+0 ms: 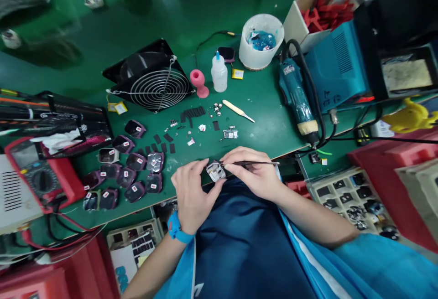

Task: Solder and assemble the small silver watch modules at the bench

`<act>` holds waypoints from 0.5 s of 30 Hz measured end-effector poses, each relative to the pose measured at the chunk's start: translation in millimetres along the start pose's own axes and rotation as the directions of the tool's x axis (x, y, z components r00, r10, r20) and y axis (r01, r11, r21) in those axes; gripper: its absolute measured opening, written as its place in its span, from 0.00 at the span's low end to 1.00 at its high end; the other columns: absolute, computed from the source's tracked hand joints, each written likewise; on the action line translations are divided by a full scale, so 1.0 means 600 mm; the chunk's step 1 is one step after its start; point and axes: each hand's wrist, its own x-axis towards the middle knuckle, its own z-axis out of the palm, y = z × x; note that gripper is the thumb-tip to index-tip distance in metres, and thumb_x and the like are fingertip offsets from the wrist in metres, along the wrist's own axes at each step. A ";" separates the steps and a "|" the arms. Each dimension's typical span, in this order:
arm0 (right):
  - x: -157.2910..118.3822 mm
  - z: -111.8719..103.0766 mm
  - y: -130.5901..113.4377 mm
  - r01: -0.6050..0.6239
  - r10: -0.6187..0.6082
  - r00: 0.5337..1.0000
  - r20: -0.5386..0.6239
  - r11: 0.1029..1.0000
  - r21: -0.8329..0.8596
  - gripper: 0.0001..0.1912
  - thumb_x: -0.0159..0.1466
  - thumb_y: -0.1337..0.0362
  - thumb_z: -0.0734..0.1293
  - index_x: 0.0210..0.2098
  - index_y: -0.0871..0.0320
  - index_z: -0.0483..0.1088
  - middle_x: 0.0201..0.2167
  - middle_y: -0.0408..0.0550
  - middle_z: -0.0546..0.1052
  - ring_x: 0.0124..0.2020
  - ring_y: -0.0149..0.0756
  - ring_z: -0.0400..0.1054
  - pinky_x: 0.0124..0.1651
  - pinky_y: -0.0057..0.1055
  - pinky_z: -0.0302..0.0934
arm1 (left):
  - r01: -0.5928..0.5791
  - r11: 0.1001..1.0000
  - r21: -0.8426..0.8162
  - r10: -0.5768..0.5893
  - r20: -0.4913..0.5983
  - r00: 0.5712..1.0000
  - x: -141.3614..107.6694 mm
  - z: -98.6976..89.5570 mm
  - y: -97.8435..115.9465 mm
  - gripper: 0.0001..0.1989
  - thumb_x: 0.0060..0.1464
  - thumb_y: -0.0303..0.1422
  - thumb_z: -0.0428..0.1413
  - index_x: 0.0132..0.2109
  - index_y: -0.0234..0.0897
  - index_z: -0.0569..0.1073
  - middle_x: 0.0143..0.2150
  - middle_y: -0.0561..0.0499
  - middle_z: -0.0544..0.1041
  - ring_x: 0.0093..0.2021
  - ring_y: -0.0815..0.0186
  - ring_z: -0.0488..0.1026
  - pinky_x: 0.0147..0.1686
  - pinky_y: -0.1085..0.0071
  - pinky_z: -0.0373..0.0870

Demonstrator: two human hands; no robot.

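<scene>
At the table's front edge, my left hand (193,185), with a blue band on its wrist, pinches a small white watch housing (216,171) between thumb and fingers. Its open inner side faces up. In my right hand (251,171) are slim dark tweezers (260,162), their tip at the housing's upper right rim. A small circuit board (231,133) lies just beyond my hands. Around it are a cream-handled tool (237,110), black foam pieces (193,114) and tiny parts. Several purple watch cases (126,177) with dark screens are grouped to the left.
A black fan (153,80), a pink stand (199,84), a white bottle (219,73) and a white tub (260,41) stand farther back. An electric screwdriver (297,94) lies right, beside a blue box (337,66). A red multimeter (44,176) sits left.
</scene>
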 end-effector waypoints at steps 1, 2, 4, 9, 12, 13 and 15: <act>0.002 -0.004 -0.001 0.003 -0.003 1.000 -0.003 1.000 -0.006 0.03 0.68 0.69 0.70 0.39 0.56 0.78 0.37 0.49 0.82 0.40 0.36 0.77 0.46 0.34 0.73 | -0.008 1.000 -0.005 0.008 0.003 1.000 0.003 0.001 0.003 0.23 0.63 0.42 0.61 0.60 0.36 0.68 0.50 0.42 0.75 0.50 0.53 0.73 0.49 0.58 0.64; 0.004 -0.009 -0.002 0.007 -0.007 1.000 -0.002 1.000 -0.020 0.03 0.69 0.67 0.70 0.39 0.56 0.77 0.37 0.49 0.81 0.40 0.36 0.77 0.46 0.35 0.72 | -0.015 1.000 -0.016 0.016 0.013 1.000 0.006 0.000 0.004 0.23 0.63 0.39 0.61 0.60 0.36 0.67 0.52 0.42 0.75 0.51 0.53 0.72 0.50 0.58 0.64; 0.009 -0.022 -0.007 0.003 -0.001 1.000 0.026 0.996 -0.088 0.08 0.72 0.64 0.66 0.37 0.57 0.75 0.35 0.48 0.80 0.38 0.35 0.75 0.43 0.34 0.69 | -0.025 0.998 -0.053 0.027 0.047 0.999 0.012 -0.004 0.003 0.22 0.63 0.33 0.59 0.62 0.37 0.66 0.54 0.42 0.75 0.54 0.53 0.71 0.52 0.58 0.65; 0.022 -0.061 -0.022 -0.006 0.049 0.994 0.095 0.914 -0.405 0.18 0.77 0.60 0.57 0.31 0.56 0.66 0.26 0.43 0.71 0.28 0.33 0.66 0.34 0.31 0.60 | -0.006 0.993 -0.119 0.012 0.048 0.999 0.016 -0.010 -0.002 0.25 0.62 0.28 0.55 0.65 0.36 0.64 0.58 0.40 0.72 0.57 0.52 0.71 0.56 0.55 0.66; 0.027 -0.076 -0.017 -0.003 0.020 1.000 0.020 0.779 -0.627 0.13 0.74 0.62 0.61 0.32 0.55 0.64 0.27 0.43 0.71 0.28 0.34 0.65 0.34 0.31 0.58 | -0.016 0.999 -0.035 0.017 0.021 1.000 0.016 0.002 0.006 0.27 0.61 0.40 0.61 0.63 0.36 0.65 0.55 0.39 0.73 0.54 0.50 0.71 0.52 0.54 0.67; 0.029 -0.079 -0.014 -0.004 -0.002 1.000 -0.008 0.720 -0.694 0.09 0.72 0.63 0.63 0.34 0.55 0.65 0.29 0.44 0.72 0.30 0.36 0.67 0.35 0.32 0.59 | -0.020 1.000 -0.010 0.020 0.011 1.000 0.017 0.007 0.009 0.29 0.60 0.42 0.63 0.63 0.36 0.66 0.54 0.39 0.73 0.53 0.49 0.71 0.51 0.55 0.67; 0.032 -0.086 -0.006 -0.011 -0.040 0.998 -0.044 0.601 -0.799 0.01 0.71 0.66 0.64 0.41 0.55 0.68 0.35 0.49 0.75 0.36 0.41 0.70 0.38 0.34 0.61 | -0.023 1.000 -0.001 0.023 -0.002 1.000 0.020 0.013 0.012 0.28 0.61 0.41 0.63 0.63 0.37 0.66 0.53 0.40 0.75 0.52 0.51 0.72 0.49 0.56 0.68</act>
